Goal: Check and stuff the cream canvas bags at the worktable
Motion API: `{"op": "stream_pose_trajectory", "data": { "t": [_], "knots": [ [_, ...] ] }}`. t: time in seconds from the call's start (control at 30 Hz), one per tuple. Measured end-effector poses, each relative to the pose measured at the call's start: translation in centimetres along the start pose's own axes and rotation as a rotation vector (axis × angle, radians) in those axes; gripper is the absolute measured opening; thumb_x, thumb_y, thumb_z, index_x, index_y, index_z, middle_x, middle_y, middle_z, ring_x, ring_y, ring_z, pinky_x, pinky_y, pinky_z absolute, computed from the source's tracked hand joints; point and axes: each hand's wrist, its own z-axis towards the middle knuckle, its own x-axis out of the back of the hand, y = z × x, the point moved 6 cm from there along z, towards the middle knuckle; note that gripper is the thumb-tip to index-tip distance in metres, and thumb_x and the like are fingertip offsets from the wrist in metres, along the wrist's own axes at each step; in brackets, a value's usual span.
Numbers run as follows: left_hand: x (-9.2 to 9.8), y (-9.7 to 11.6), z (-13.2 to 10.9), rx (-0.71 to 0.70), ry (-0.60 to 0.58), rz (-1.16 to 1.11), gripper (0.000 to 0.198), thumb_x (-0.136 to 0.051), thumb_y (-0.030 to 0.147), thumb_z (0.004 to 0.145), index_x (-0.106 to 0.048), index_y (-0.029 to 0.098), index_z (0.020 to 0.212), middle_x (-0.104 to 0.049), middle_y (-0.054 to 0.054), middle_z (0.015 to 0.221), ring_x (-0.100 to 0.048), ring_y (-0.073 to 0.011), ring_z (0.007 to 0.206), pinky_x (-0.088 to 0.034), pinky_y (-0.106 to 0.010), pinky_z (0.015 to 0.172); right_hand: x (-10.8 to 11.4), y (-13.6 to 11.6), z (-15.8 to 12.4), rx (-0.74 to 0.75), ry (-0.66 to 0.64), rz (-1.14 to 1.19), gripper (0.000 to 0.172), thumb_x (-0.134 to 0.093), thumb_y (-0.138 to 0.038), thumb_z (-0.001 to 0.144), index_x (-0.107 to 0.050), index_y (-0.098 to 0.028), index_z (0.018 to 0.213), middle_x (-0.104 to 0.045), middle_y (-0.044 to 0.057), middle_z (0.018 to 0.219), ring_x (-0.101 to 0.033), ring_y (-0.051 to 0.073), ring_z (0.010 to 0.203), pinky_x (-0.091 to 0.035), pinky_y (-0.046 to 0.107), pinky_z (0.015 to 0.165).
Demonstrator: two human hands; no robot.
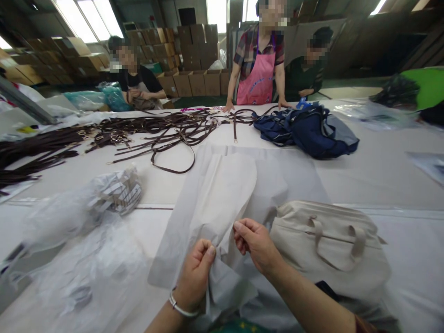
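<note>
A translucent whitish plastic bag (227, 194) lies spread before me, its near edge gathered up between both hands. My left hand (196, 273), with a bracelet at the wrist, pinches a fold of that edge. Close by on the right, my right hand (255, 243) holds another part of the edge between thumb and fingers. Just right of it rests a beige handbag (329, 236) with two short handles, lying on the table. More translucent sheeting (298, 171) lies flat under the plastic bag.
Dark brown straps (163, 132) with metal clasps spread over the table's far left. Navy bags (312, 132) lie beyond, to the right. Crumpled clear plastic (97, 222) covers the near left. Across the table are a person in a pink apron (256, 78) and two others. Cardboard boxes (197, 83) stand behind.
</note>
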Motion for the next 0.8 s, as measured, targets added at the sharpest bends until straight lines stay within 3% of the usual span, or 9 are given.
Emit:
{"op": "stream_pose_trajectory", "data": {
  "t": [0.17, 0.3, 0.47, 0.57, 0.67, 0.8],
  "knots": [
    [-0.6, 0.8, -0.9, -0.182, -0.047, 0.277, 0.031, -0.047, 0.046, 0.099, -0.055, 0.02, 0.083, -0.051, 0.001, 0.074, -0.049, -0.0156, 0.07, -0.041, -0.027, 0.066, 0.6, 0.7, -0.3, -0.032, 0.054, -0.161, 0.035, -0.072, -0.05, 0.067, -0.053, -0.02, 0.065, -0.05, -0.008, 0.045, -0.041, 0.006, 0.038, -0.028, 0.019, 0.037],
    [-1.0, 1.0, -1.3, -0.299, -0.08, 0.379, 0.027, -0.045, 0.039, 0.1, -0.056, 0.02, 0.085, -0.056, -0.001, 0.075, -0.054, -0.0153, 0.069, -0.043, -0.027, 0.066, 0.9, 1.2, -0.5, -0.036, 0.049, -0.154, 0.026, -0.067, -0.041, 0.067, -0.052, -0.021, 0.067, -0.05, -0.008, 0.046, -0.043, 0.007, 0.039, -0.031, 0.02, 0.039],
    [-1.5, 1.8, -1.1, -0.333, -0.16, 0.401, 0.022, -0.046, 0.035, 0.1, -0.057, 0.02, 0.087, -0.059, -0.001, 0.079, -0.056, -0.0139, 0.072, -0.046, -0.026, 0.069, 0.9, 1.0, -1.0, -0.002, -0.034, -0.077, 0.023, -0.067, -0.039, 0.07, -0.055, -0.02, 0.067, -0.053, -0.007, 0.047, -0.045, 0.008, 0.043, -0.035, 0.021, 0.044],
    [-1.8, 3.0, -0.8, -0.316, -0.233, 0.359, 0.017, -0.052, 0.036, 0.097, -0.059, 0.02, 0.098, -0.063, -0.003, 0.09, -0.06, -0.0146, 0.081, -0.05, -0.026, 0.075, 1.2, 1.3, -1.3, 0.056, -0.107, -0.019, 0.021, -0.068, -0.036, 0.075, -0.058, -0.019, 0.069, -0.056, -0.005, 0.051, -0.048, 0.009, 0.049, -0.038, 0.022, 0.051],
    [-2.1, 4.3, -0.7, -0.318, -0.245, 0.357, 0.022, -0.058, 0.037, 0.093, -0.059, 0.021, 0.107, -0.064, -0.003, 0.095, -0.062, -0.0151, 0.085, -0.052, -0.027, 0.076, 1.5, 1.6, -1.4, 0.13, -0.176, 0.035, 0.017, -0.068, -0.031, 0.079, -0.061, -0.018, 0.07, -0.058, -0.004, 0.06, -0.051, 0.009, 0.058, -0.039, 0.023, 0.06],
    [-2.9, 4.7, -0.7, -0.343, -0.238, 0.443, 0.022, -0.061, 0.036, 0.09, -0.06, 0.019, 0.104, -0.064, -0.003, 0.09, -0.06, -0.0151, 0.079, -0.052, -0.027, 0.072, 1.4, 1.7, -1.5, 0.194, -0.261, 0.074, 0.014, -0.069, -0.028, 0.079, -0.061, -0.019, 0.072, -0.058, -0.003, 0.068, -0.051, 0.011, 0.067, -0.04, 0.025, 0.067]
  ]
}}
